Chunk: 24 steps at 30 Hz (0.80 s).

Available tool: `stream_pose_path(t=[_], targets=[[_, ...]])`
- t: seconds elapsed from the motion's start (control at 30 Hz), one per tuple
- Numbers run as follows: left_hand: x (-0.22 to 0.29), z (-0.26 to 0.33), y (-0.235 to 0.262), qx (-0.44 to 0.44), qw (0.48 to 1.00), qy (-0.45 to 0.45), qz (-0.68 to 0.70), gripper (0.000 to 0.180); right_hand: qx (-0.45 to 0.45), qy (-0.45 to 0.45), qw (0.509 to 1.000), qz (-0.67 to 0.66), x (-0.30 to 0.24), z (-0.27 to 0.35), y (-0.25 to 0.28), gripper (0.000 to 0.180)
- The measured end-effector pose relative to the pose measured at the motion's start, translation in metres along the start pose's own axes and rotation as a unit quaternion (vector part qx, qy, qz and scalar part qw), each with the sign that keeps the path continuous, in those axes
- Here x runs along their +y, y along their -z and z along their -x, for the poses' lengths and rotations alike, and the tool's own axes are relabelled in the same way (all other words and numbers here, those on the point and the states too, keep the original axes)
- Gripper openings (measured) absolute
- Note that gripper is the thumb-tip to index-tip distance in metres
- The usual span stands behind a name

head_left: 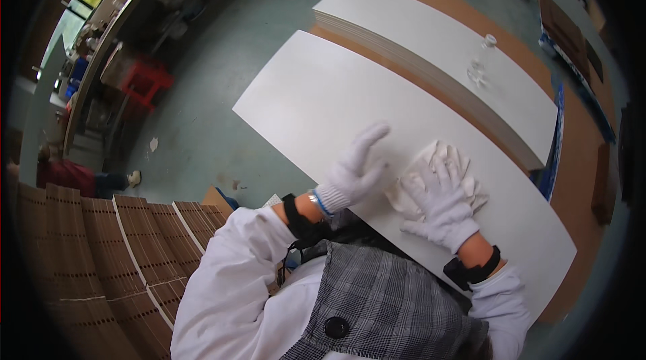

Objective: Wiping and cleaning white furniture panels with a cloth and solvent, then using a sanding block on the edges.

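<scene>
A large white panel (303,91) lies in front of me, its surface smooth and plain. My right hand (441,206), in a white knit glove, is pressed flat with spread fingers on a crumpled off-white cloth (459,158) lying on the panel. The cloth bunches out around the fingers on both sides. My left hand (351,170), gloved the same way, is held to the left of the cloth, over the panel's near edge. Its thumb and fingers are apart, with nothing between them.
Behind the panel is a stack of white panels (404,17) with a clear bottle (480,62) standing on it. Brown perforated boards (128,245) are stacked at lower left. A red stool (145,83) is by the bench, with a person (67,175) at far left.
</scene>
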<state>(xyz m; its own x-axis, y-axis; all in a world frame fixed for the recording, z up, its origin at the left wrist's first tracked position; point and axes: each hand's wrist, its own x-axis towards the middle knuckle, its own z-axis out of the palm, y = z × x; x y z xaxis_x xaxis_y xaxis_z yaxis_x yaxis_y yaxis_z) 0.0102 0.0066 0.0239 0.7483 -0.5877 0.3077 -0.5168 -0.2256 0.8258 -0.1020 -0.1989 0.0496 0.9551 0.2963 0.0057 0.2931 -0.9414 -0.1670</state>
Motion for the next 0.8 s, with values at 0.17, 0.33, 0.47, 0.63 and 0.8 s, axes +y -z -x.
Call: stream_pose_path(t=[0.17,0.33,0.47,0.63,0.8], targets=[[-0.067,0.054,0.131,0.321,0.94,0.098,-0.059,0.049,-0.018,-0.02,0.999,-0.03,0.033,0.004,-0.022,0.08],[-0.13,0.126,0.225,0.539,0.787,0.281,-0.11,0.039,0.037,-0.223,0.972,-0.061,0.135,0.01,-0.032,0.073],[-0.145,0.197,0.236,0.6,0.663,0.4,-0.199,0.037,0.013,-0.329,0.86,-0.389,0.197,0.011,-0.029,0.059],[-0.155,0.274,0.204,0.635,0.495,0.565,-0.18,0.033,-0.067,-0.396,0.818,-0.411,0.2,-0.015,-0.016,0.054],[-0.168,0.328,0.156,0.468,0.458,0.695,-0.297,0.032,-0.09,-0.519,0.724,-0.445,0.173,-0.021,-0.004,0.051]])
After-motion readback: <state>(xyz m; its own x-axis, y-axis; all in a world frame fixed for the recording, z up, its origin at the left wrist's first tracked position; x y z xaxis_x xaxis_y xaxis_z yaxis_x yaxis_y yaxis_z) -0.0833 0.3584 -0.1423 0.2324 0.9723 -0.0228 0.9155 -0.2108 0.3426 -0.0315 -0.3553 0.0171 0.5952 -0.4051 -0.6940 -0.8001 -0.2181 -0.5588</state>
